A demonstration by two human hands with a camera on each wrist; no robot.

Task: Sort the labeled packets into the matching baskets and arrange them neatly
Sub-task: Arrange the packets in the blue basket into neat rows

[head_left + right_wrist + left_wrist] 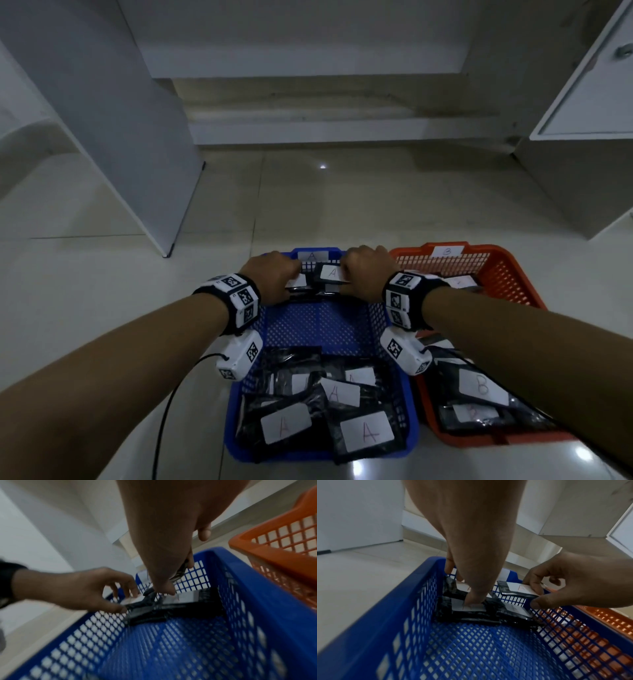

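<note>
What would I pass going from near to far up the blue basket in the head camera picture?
Loose pile of black packets with white A labels → bare blue mesh basket floor → left hand and right hand handling black A packets → white A label on the far rim.

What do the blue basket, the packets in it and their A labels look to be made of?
Blue basket: apparently moulded plastic, with a smooth solid rim and lattice walls and floor. Packet held by the right hand, packet: black glossy film, probably plastic, its crinkled edges catching light. Its label: matt white, likely paper, with a thin handwritten letter.
</note>
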